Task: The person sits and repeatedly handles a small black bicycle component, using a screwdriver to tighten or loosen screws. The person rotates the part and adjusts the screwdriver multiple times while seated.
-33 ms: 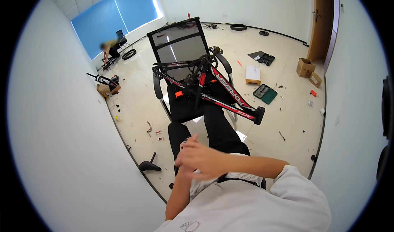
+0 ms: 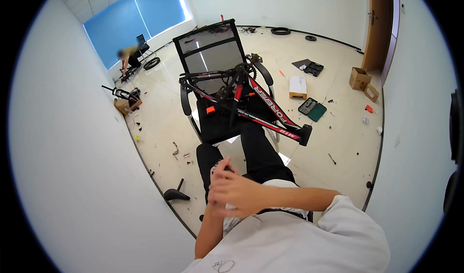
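Note:
In front of my lap, my right hand lies across my left hand and hides most of it. The right fingers look stretched and spread, a little smeared by motion. Some left fingertips poke out above, beside a dark patterned band. I see no tool or part in either hand. Beyond my knees, a black and red bicycle frame with its crank and chainring rests across a black mesh office chair. An orange object sits on the seat by the frame.
On the floor are a black saddle with post, a green socket case, a black tool case, a white-topped box, cardboard boxes and tires. Far left, another person bends over parts by a wheel.
My hands shift slightly against each other, and the left fingertips show a little more. My knee moves slightly to the left. The frame and chair stay put.

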Tool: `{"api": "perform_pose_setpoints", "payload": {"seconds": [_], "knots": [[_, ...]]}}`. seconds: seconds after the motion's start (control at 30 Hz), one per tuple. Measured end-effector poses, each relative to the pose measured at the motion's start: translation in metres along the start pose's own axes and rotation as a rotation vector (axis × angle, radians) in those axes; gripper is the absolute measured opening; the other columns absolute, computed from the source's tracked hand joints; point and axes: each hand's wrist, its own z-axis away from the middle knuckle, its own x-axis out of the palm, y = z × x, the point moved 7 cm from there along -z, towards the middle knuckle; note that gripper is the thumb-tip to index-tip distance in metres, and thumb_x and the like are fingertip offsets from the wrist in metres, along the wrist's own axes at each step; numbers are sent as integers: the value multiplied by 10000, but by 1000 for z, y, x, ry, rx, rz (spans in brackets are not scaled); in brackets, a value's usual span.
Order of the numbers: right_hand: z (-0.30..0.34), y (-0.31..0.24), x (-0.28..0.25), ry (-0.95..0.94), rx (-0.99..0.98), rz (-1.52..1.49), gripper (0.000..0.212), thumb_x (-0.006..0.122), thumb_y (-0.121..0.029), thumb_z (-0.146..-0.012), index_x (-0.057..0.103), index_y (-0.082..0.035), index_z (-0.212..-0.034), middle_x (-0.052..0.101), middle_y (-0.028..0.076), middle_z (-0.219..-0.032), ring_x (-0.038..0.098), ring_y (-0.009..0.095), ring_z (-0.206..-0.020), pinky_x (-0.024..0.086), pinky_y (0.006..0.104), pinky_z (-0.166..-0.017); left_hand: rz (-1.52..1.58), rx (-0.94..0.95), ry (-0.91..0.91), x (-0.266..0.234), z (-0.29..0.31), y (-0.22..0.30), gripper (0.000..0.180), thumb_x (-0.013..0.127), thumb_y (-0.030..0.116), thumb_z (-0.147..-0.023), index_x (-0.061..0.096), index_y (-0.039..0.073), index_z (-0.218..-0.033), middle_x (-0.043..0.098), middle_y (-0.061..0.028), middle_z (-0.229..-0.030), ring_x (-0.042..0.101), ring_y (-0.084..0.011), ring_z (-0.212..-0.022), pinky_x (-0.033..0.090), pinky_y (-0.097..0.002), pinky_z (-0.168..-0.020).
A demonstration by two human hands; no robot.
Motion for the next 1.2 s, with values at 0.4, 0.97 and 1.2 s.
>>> {"api": "perform_pose_setpoints", "payload": {"seconds": [0.4, 0.97, 1.2], "knots": [[49, 33, 5, -6, -57, 320, 284, 633, -221, -842, 625, -22, -640, 631, 82, -814, 587, 234, -1022, 408, 407, -1000, 671, -633, 100, -11, -21, 10, 374, 504, 303, -940, 473, 73, -647, 506, -97, -523, 414, -180, -397, 328, -311, -415], [4, 9, -38, -6, 60, -221, 319, 688, -187, -794, 621, -6, -1048, 637, 150, -1096, 599, 316, -1032, 448, 412, -951, 581, -701, 130, 14, 0, -23, 248, 566, 261, -932, 550, 123, -727, 526, -19, -631, 500, -127, -515, 432, -280, -515], [37, 29, 5, -36, -5, 105, 208, 708, -140, -757, 632, -1, -892, 654, 125, -938, 635, 287, -959, 470, 419, -975, 696, -588, 208, -27, -22, 27, 336, 570, 295, -915, 487, 86, -666, 519, -82, -585, 450, -178, -443, 363, -309, -447]]}}
